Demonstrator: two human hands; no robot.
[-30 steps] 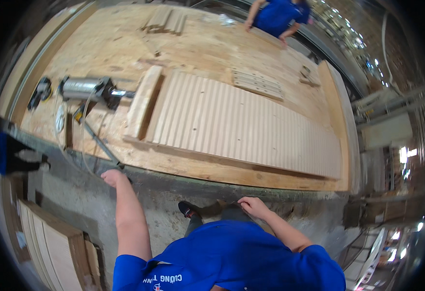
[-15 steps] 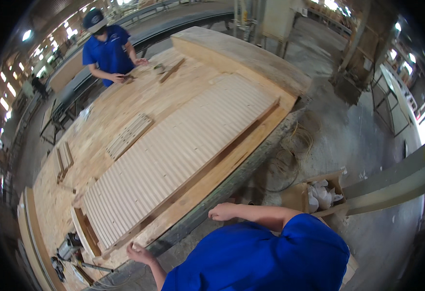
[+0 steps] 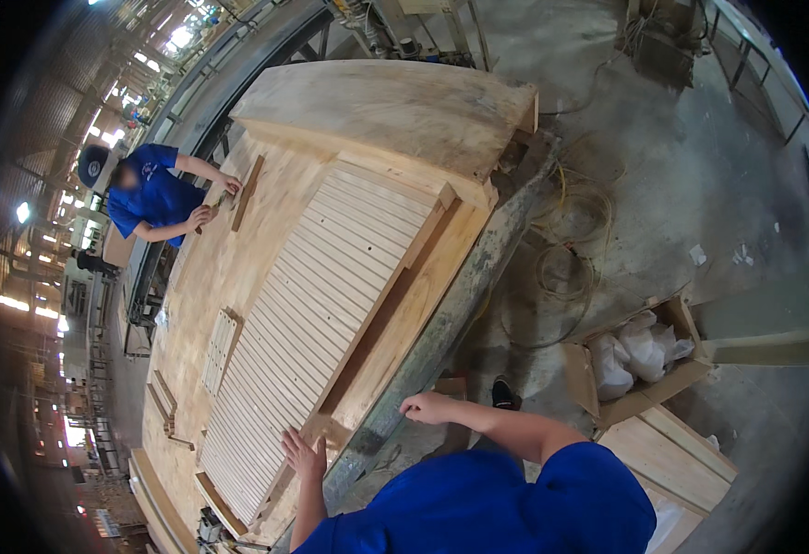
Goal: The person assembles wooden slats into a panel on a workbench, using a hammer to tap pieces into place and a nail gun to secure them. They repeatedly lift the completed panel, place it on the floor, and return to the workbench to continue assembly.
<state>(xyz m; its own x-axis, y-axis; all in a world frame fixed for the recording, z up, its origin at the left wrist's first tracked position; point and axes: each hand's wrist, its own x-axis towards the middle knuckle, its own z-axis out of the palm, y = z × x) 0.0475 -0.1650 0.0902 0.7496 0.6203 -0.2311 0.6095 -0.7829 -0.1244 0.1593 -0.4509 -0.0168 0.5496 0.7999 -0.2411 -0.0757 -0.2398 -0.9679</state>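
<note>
A long panel of pale wooden slats (image 3: 317, 277) with small dark holes lies on the wooden worktable (image 3: 215, 245). My left hand (image 3: 305, 454) is at the panel's near long edge, fingers spread and fingertips seeming to touch the slats; it holds nothing. Just off the table's near edge, my right hand (image 3: 429, 407) hangs with its fingers curled in, and nothing shows in it. Left of the panel lie a short slatted wooden piece (image 3: 222, 351) and a few thin wooden strips (image 3: 163, 404).
A co-worker in a blue shirt (image 3: 150, 189) handles something small across the table, beside a wooden stick (image 3: 248, 193). A large wooden block (image 3: 395, 106) spans the far end. On the floor at right are a carton (image 3: 649, 392) of white bags and a coiled hose (image 3: 566, 277).
My left hand has risen from beside the table's near edge onto the panel's edge. The view has turned and shifted toward the far end. My right hand stays curled near the table edge.
</note>
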